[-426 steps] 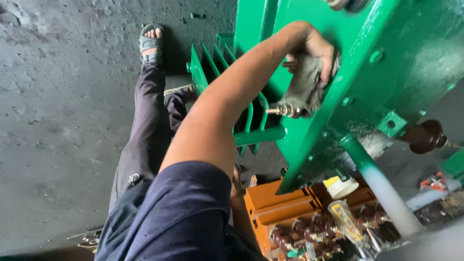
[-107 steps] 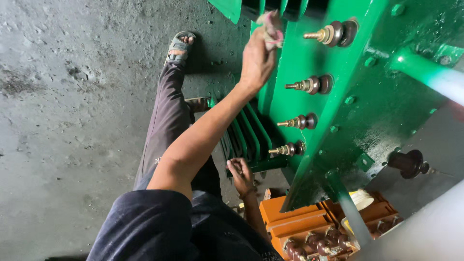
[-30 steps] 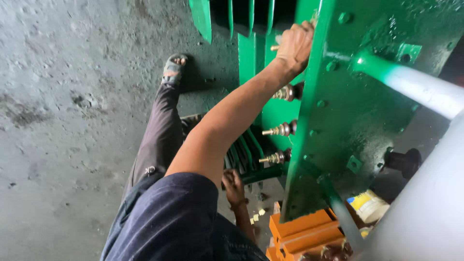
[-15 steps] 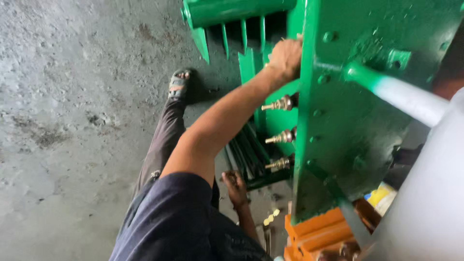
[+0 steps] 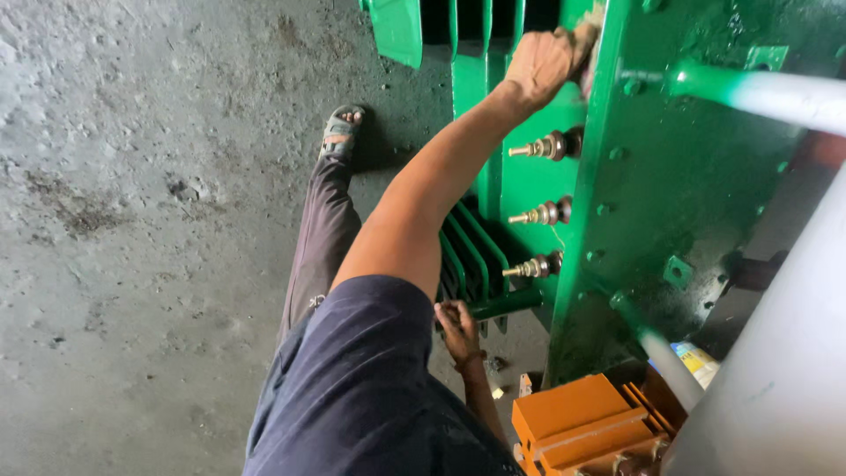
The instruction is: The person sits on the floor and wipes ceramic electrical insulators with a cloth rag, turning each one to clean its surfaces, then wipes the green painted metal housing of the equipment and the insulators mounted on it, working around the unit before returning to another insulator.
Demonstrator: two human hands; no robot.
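My left arm reaches up to a large green metal tank (image 5: 687, 176). My left hand (image 5: 545, 63) is closed on a greyish rag (image 5: 589, 51), which it presses against the tank's bolted edge above three brass terminal studs (image 5: 539, 214). Lower down, my right hand (image 5: 458, 324), with a band at the wrist, curls around the bottom green radiator pipe (image 5: 504, 306) beside the cooling fins (image 5: 467, 256).
A rough concrete floor (image 5: 150, 220) lies to the left, with my sandalled foot (image 5: 340, 132) stretched out on it. Below the tank stands an orange box (image 5: 582, 423). A grey-white pipe (image 5: 775, 97) juts from the tank at right.
Over the frames my left hand with the rag has climbed from the lowest stud to the tank's upper edge. In the last second it stays there; the view shifted. My right hand stays on the pipe.
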